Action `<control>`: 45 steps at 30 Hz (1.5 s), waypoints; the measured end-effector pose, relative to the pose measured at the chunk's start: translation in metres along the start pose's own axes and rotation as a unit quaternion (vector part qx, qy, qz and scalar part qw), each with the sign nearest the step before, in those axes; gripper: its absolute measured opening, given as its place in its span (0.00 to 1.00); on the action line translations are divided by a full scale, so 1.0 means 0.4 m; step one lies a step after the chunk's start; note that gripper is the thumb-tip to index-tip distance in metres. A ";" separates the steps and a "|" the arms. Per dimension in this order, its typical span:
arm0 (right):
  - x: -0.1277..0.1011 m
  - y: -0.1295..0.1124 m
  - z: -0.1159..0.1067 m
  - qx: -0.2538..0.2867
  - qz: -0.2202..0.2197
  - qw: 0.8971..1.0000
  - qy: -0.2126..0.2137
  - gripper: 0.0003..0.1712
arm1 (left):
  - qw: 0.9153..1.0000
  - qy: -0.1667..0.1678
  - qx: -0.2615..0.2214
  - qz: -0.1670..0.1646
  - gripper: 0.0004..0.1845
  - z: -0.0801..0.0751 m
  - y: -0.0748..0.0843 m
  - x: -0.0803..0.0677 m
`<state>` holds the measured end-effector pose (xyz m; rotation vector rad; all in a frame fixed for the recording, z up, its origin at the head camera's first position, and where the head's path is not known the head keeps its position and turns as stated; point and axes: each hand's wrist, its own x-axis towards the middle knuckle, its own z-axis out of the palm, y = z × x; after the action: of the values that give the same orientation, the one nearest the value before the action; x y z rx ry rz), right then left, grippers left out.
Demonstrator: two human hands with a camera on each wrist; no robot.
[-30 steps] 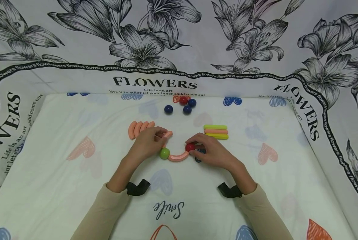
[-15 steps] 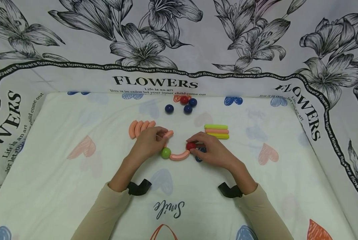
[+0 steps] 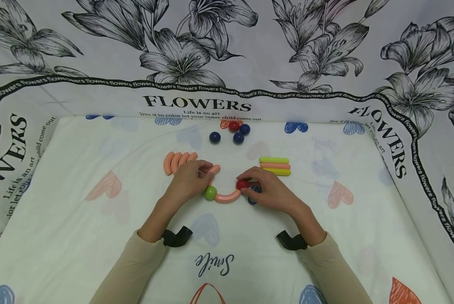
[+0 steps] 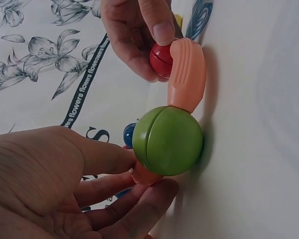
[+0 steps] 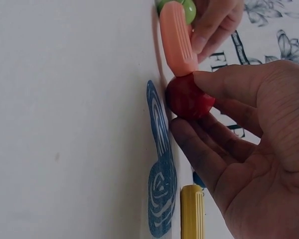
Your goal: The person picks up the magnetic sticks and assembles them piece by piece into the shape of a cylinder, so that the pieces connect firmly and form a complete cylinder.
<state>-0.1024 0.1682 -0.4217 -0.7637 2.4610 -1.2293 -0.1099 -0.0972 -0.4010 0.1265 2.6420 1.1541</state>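
Note:
My left hand (image 3: pixel 190 179) pinches a curved orange stick (image 3: pixel 214 169) between thumb and fingers; its lower end meets a green ball (image 3: pixel 210 193). From that ball a second curved orange stick, the lower curved piece (image 3: pixel 228 197), runs to a red ball (image 3: pixel 242 184), so the pieces form a U-shaped chain. The red ball is held between the thumb and fingers of my right hand (image 3: pixel 266 188). In the left wrist view the green ball (image 4: pixel 167 141) sits close by the left thumb tip, and the orange stick's ribbed side faces the camera.
Several curved orange sticks (image 3: pixel 168 163) lie in a row behind the left hand. Straight sticks in green, orange and yellow (image 3: pixel 275 172) lie stacked side by side at the right. Farther back are blue balls (image 3: pixel 214 137) and another red ball (image 3: pixel 233 126), on the heart-printed cloth (image 3: pixel 135 219).
Both hands keep their grips, and the chain of sticks and balls holds its shape. The whole scene shifts only very slightly in the view.

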 end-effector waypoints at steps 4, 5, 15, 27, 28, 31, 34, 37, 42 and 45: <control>0.000 0.002 0.000 -0.002 0.000 1.000 0.000 0.19 | 1.000 -0.005 0.002 -0.004 0.19 0.001 0.001 0.003; 0.000 0.003 0.000 -0.003 0.001 1.000 0.000 0.19 | 1.000 -0.006 0.003 -0.005 0.19 0.002 0.001 0.003; -0.004 -0.004 -0.002 -0.011 0.007 1.000 -0.004 0.20 | 1.000 -0.006 0.004 -0.012 0.19 0.006 0.007 0.002; -0.005 -0.009 -0.005 -0.004 0.016 1.000 -0.009 0.20 | 1.000 -0.003 0.004 -0.008 0.18 0.007 0.008 0.002; -0.005 -0.009 -0.005 -0.005 0.016 1.000 -0.009 0.20 | 1.000 -0.002 0.004 -0.009 0.18 0.007 0.008 0.002; -0.005 -0.010 -0.005 -0.010 0.017 1.000 -0.010 0.20 | 1.000 -0.001 0.004 -0.008 0.19 0.006 0.007 0.002; -0.004 -0.010 -0.005 -0.011 0.017 1.000 -0.009 0.20 | 1.000 -0.001 0.002 -0.012 0.19 0.007 0.008 0.002; -0.005 -0.008 -0.004 -0.012 0.020 1.000 -0.009 0.20 | 1.000 -0.004 0.002 -0.016 0.19 0.008 0.009 0.004; -0.006 -0.005 -0.003 -0.012 0.021 1.000 -0.007 0.20 | 1.000 -0.004 0.003 -0.018 0.19 0.008 0.011 0.002; -0.006 -0.007 -0.003 -0.014 0.019 1.000 -0.007 0.20 | 1.000 -0.001 0.004 -0.017 0.19 0.008 0.011 0.000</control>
<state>-0.1002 0.1689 -0.4185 -0.7274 2.4752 -1.1755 -0.1091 -0.0918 -0.3999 0.0841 2.6364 1.1305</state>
